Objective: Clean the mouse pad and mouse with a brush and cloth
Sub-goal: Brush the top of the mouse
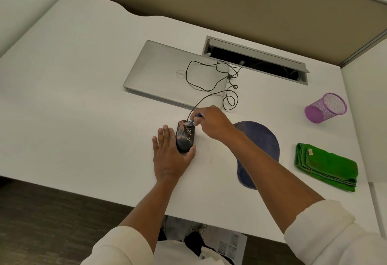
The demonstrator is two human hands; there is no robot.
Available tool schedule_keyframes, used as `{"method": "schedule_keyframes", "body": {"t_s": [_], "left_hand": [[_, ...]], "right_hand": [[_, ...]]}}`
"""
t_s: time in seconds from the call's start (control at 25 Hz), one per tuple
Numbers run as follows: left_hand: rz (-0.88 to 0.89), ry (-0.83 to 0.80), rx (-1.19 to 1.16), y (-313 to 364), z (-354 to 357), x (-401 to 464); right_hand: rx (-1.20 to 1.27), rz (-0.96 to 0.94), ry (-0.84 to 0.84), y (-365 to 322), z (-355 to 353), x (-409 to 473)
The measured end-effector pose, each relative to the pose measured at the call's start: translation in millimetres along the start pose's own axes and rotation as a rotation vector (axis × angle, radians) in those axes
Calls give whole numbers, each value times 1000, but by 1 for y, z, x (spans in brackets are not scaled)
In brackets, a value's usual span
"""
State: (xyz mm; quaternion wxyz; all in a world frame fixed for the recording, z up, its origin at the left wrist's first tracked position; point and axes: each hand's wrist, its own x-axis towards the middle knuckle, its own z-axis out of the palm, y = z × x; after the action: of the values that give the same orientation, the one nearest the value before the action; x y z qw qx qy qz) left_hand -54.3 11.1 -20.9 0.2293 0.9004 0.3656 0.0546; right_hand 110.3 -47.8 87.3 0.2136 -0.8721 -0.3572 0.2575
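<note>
Mouse (pixel 185 137): black, corded, lying on the white table (pixel 83 101) in front of me, just left of the mouse pad; pale smears and light specks show on its top.
Cord (pixel 209 95): thin and black, running from the mouse's far end in loose loops over the laptop's corner and the table beside it.
My left hand (pixel 170 155): flat on the table against the mouse's left side, fingers (pixel 165 137) straight and relaxed, thumb lying round the mouse's near end; it steadies the mouse without closing on it.
My right hand (pixel 211 123): fingers curled round the brush, gripping it above the mouse's far end.
Brush (pixel 194 119): small, blue handle, mostly hidden in my right hand; its tip touches the top of the mouse near the cord.
Mouse pad (pixel 261 145): dark blue, rounded, with a wrist-rest end toward me; partly covered by my right forearm.
Cloth (pixel 326 166): green, folded, lying on the table right of the mouse pad, apart from it.
Laptop (pixel 167 72): silver, lid closed, beyond the mouse.
Mesh cup (pixel 325 107): purple, tipped on its side, well to the right.
</note>
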Motion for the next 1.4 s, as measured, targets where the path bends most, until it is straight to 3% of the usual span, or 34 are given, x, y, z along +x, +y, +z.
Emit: {"method": "schedule_keyframes", "body": {"t_s": [0.08,0.28,0.48,0.64,0.84,1.04,1.24,1.4], "left_hand": [[0,-4,2,0,0,0],[0,1,3,-1,0,0],[3,5,5,-1,1,0],[-1,-4,9,-1,0,0],[-1,16,-3,0,1,-1],[0,3,6,-2,1,0],[1,5,-1,-1,1,0],[3,-12,13,-2,0,-1]], "right_hand": [[-18,1,-33,1,-5,-7],[28,-12,104,-8,-14,-4],[-106,-13,-20,-2,-8,-11],[-1,22,92,-6,-13,-14],[-113,-3,-62,-3,-5,-29],[13,37,95,3,-9,-31],[-81,-40,-53,4,-3,-45],[-42,-9,67,11,-8,-52]]}}
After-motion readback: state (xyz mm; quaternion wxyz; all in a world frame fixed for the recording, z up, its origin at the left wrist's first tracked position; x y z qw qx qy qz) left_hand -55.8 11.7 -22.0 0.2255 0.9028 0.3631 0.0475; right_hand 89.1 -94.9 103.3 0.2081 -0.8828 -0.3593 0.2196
